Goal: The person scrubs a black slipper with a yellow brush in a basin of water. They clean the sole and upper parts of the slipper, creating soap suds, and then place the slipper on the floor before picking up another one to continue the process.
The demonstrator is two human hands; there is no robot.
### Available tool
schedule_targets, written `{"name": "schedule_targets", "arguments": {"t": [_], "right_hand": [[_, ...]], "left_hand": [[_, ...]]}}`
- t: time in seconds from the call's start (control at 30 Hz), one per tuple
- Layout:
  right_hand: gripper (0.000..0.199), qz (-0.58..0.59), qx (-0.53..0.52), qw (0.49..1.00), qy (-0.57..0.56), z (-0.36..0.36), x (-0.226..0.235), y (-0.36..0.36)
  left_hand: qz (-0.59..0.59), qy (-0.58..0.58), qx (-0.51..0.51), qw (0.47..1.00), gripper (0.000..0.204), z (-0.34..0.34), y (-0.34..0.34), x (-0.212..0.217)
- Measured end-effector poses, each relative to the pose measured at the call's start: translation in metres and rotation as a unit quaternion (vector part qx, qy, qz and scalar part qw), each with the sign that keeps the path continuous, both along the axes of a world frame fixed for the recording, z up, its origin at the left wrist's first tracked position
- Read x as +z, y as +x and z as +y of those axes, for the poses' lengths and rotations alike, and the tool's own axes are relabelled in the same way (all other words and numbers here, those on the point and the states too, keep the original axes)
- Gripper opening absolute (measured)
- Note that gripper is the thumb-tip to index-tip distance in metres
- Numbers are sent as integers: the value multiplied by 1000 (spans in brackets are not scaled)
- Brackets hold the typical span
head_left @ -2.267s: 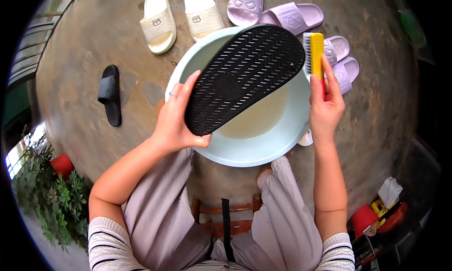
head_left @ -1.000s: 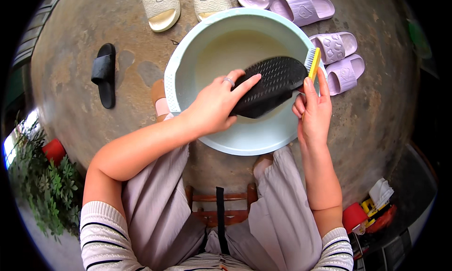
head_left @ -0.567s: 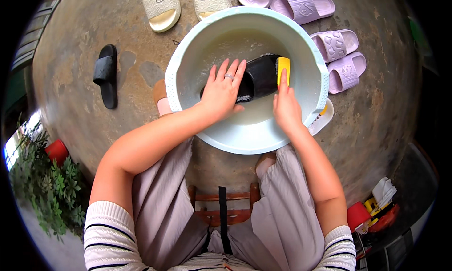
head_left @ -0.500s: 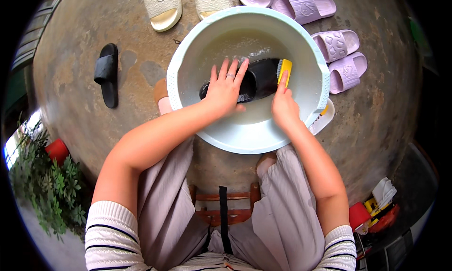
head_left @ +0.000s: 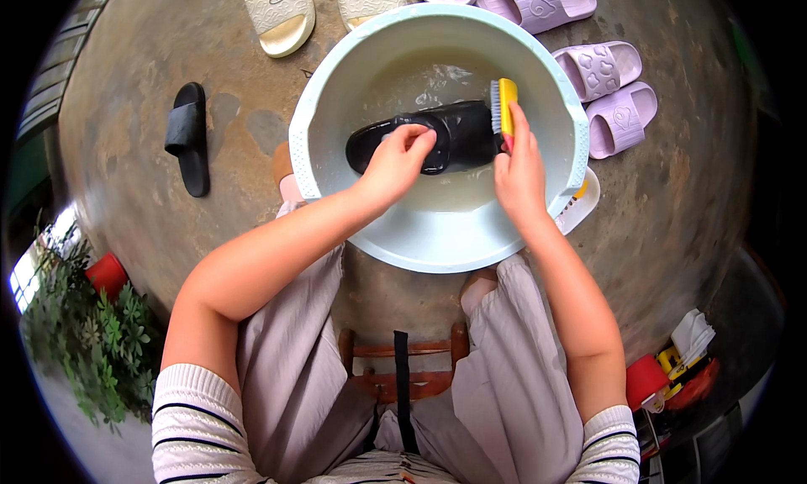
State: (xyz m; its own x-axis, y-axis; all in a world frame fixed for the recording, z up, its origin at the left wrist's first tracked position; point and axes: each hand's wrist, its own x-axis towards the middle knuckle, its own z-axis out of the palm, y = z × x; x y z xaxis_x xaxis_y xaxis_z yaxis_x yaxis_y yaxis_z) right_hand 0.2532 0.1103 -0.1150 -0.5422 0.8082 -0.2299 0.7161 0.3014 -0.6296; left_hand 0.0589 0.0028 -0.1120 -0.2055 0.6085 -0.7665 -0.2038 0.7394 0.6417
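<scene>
A wet black slipper [head_left: 471,137] lies lengthwise in cloudy water inside the pale blue basin [head_left: 437,240]. My left hand [head_left: 397,163] is closed over the slipper's middle, its fingers curled; the fingertips are partly hidden, but it appears to grip the slipper. In my right hand [head_left: 519,173] is a yellow scrubbing brush [head_left: 508,106] with pale bristles and a reddish part near the grip. The bristles face left, beside the slipper's right end; whether they touch it I cannot tell.
Cream slippers [head_left: 286,22] and several lilac slippers [head_left: 622,118] ring the basin's far and right sides. A black slipper [head_left: 192,139] lies on the floor at left. A pale slipper [head_left: 582,202] sits partly under the basin's right rim. A leafy plant [head_left: 92,341] stands lower left.
My left hand has gone from spread flat over the slipper to curled on it. The brush has turned upright, bristles facing left, and moved slightly up. The slipper has shifted slightly left.
</scene>
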Motion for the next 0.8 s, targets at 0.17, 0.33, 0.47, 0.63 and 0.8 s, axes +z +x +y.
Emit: {"name": "schedule_targets", "arguments": {"t": [0.17,0.33,0.47,0.63,0.8], "right_hand": [[48,13,1,999,-49,-24,20,-3],[43,32,-21,997,-72,-25,21,10],[44,-53,8,998,-26,-23,8,2],[42,-40,71,997,15,-33,14,-10],[44,-169,27,985,-3,-22,15,14]], "left_hand": [[-69,27,89,993,66,23,18,1],[374,151,-189,895,110,-2,32,10],[475,107,-386,783,131,-3,33,-7],[507,108,-460,721,99,1,26,-36],[586,126,-419,682,54,-7,36,-68]]}}
